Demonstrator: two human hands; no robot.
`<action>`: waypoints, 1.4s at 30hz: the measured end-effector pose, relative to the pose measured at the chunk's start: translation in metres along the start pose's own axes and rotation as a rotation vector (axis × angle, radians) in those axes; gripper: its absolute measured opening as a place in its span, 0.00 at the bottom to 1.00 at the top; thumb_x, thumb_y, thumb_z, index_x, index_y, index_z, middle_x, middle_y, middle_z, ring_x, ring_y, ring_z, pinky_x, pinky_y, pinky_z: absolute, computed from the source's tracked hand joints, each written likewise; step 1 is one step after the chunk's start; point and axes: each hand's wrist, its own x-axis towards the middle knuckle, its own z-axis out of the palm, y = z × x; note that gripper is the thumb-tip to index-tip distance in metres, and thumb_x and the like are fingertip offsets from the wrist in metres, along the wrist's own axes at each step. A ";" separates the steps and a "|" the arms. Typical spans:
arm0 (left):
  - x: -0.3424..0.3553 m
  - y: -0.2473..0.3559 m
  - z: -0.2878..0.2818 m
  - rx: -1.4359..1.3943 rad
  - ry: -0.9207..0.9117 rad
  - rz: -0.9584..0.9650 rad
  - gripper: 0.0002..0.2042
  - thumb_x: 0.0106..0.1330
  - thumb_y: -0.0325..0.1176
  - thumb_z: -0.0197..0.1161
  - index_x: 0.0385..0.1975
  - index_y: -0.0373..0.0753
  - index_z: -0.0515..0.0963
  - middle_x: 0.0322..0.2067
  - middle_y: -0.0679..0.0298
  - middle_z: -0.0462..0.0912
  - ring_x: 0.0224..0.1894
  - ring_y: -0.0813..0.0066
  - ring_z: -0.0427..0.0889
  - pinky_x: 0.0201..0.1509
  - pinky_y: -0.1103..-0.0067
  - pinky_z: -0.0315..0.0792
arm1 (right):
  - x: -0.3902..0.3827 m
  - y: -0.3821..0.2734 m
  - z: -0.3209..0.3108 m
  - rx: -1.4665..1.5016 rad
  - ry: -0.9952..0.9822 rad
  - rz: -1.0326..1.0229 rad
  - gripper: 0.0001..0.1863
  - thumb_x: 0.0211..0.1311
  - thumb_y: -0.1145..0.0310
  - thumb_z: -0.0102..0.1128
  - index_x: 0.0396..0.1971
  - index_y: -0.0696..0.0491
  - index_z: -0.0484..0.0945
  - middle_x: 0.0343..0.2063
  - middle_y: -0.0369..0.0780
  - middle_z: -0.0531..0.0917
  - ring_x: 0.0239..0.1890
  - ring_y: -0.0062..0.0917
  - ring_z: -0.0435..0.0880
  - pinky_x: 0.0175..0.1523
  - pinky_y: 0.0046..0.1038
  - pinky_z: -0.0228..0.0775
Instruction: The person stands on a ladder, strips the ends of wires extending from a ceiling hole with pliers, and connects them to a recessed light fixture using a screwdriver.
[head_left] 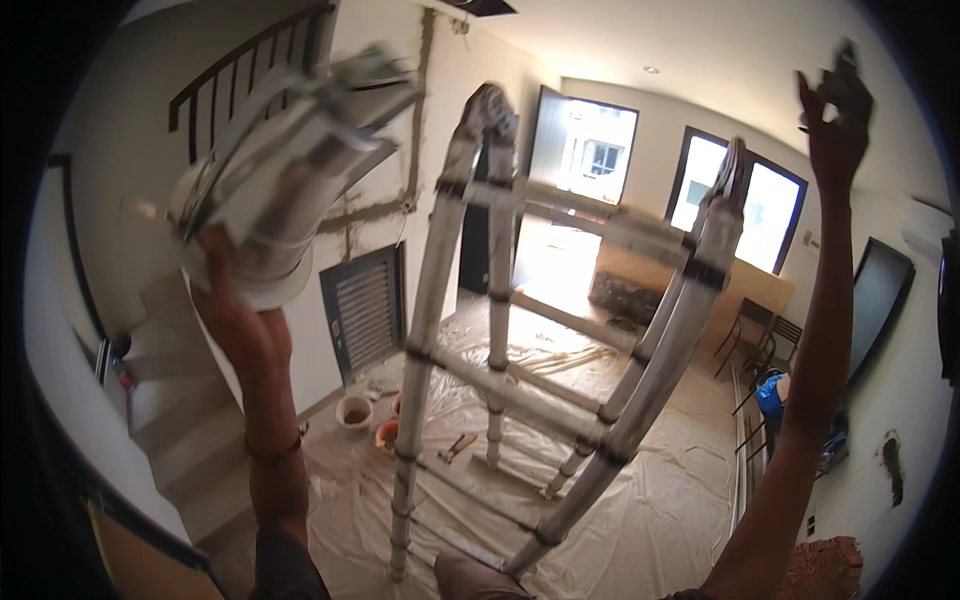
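Observation:
High on the left, my left hand [235, 310] grips a bulky white and grey fixture [290, 190] from below. Motion blurs it; a rounded white rim and a cylinder-like middle part show, but its exact kind is unclear. Up at the right, my right hand [838, 125] is raised toward the ceiling, its fingers curled in a pinch. Something dark and small seems to be in them, too dim to name. Between my arms stands an unfolded metal stepladder [510, 390], spattered pale, and neither hand touches it. My leg [470, 578] shows at its lower rungs.
Plastic sheeting [650, 500] covers the floor, with a white bucket [354, 411], an orange bucket [388, 435] and a hand tool [458, 446] on it. Stairs [190, 440] rise at left beside a louvred door [365, 312]. Chairs [745, 325] stand at right; broken brick [825, 568] shows lower right.

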 end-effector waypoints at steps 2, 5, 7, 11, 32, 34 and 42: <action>0.028 -0.037 0.048 0.123 -0.175 0.053 0.26 0.71 0.34 0.60 0.66 0.33 0.62 0.59 0.55 0.73 0.62 0.66 0.72 0.69 0.67 0.65 | 0.005 0.002 0.046 0.144 -0.201 0.030 0.16 0.53 0.70 0.74 0.40 0.51 0.79 0.43 0.38 0.84 0.41 0.25 0.84 0.50 0.27 0.76; 0.035 -0.069 0.142 0.517 -0.706 0.349 0.13 0.70 0.37 0.62 0.44 0.33 0.78 0.37 0.62 0.83 0.41 0.75 0.81 0.48 0.76 0.73 | -0.022 0.023 0.090 0.201 -0.606 0.207 0.24 0.55 0.69 0.73 0.53 0.52 0.76 0.45 0.38 0.84 0.43 0.25 0.84 0.51 0.27 0.77; 0.022 -0.093 0.185 0.566 -0.951 0.276 0.11 0.69 0.34 0.62 0.46 0.34 0.77 0.36 0.58 0.84 0.39 0.73 0.82 0.47 0.74 0.74 | -0.042 0.028 0.101 0.170 -0.724 0.206 0.20 0.54 0.63 0.73 0.45 0.50 0.76 0.43 0.39 0.85 0.48 0.30 0.85 0.52 0.30 0.76; 0.012 -0.129 0.226 0.568 -1.221 0.272 0.11 0.68 0.35 0.61 0.43 0.34 0.77 0.34 0.54 0.84 0.34 0.61 0.85 0.41 0.65 0.76 | -0.066 0.017 0.113 0.264 -0.945 0.283 0.28 0.55 0.55 0.69 0.54 0.46 0.71 0.39 0.38 0.84 0.42 0.30 0.85 0.48 0.35 0.77; -0.001 -0.218 0.292 0.984 -1.577 0.550 0.08 0.57 0.34 0.65 0.35 0.42 0.80 0.27 0.60 0.83 0.31 0.62 0.84 0.38 0.65 0.77 | -0.067 -0.002 0.131 0.391 -1.399 0.701 0.34 0.49 0.68 0.74 0.57 0.50 0.70 0.47 0.41 0.83 0.48 0.27 0.82 0.53 0.32 0.75; -0.007 -0.231 0.287 0.953 -1.604 0.586 0.06 0.57 0.33 0.64 0.33 0.42 0.80 0.28 0.60 0.83 0.32 0.62 0.84 0.39 0.64 0.77 | -0.067 -0.003 0.131 0.394 -1.366 0.666 0.34 0.49 0.67 0.75 0.58 0.51 0.69 0.47 0.41 0.82 0.48 0.28 0.82 0.53 0.32 0.75; 0.000 -0.264 0.256 0.928 -1.581 0.489 0.13 0.60 0.41 0.64 0.40 0.42 0.80 0.30 0.62 0.83 0.34 0.61 0.84 0.39 0.66 0.76 | -0.086 0.000 0.130 0.298 -1.284 0.729 0.45 0.52 0.68 0.73 0.69 0.57 0.59 0.50 0.45 0.79 0.51 0.27 0.78 0.58 0.30 0.70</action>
